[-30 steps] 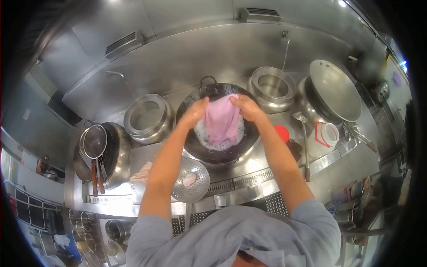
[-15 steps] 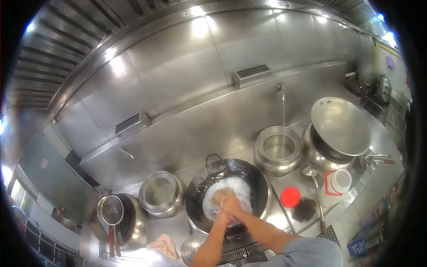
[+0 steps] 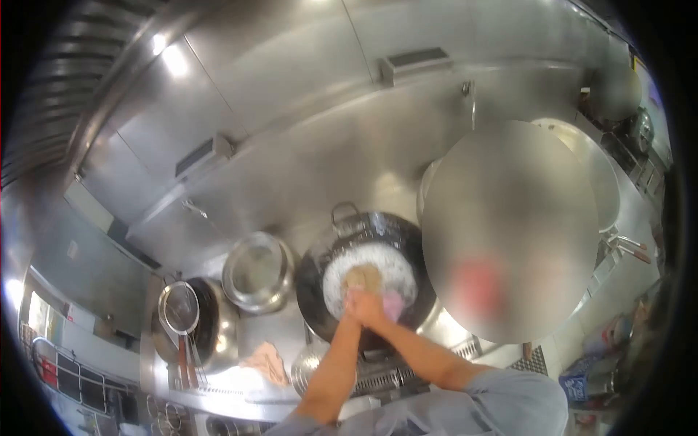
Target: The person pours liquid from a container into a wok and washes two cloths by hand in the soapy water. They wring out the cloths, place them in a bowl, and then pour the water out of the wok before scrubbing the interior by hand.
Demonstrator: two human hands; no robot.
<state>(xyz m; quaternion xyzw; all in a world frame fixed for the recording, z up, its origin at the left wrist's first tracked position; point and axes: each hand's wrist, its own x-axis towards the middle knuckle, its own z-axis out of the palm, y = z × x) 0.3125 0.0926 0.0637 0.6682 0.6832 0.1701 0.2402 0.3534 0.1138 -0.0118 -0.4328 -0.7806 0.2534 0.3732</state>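
Over wok [image 3: 396,231], 2 hands [image 3: 363,309] clenched on pink cloth [image 3: 393,305], steel pot [image 3: 256,270] left, blur [image 3: 509,218] hides rt side

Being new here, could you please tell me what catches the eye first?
The dark wok at the centre, full of white foam, stands out, with both hands bunched on a pink cloth inside it. A large blurred oval hides the right side; a steel pot stands at the wok's left.

Glaring light [image 3: 174,59] reflects off stainless wall panels [image 3: 291,87].
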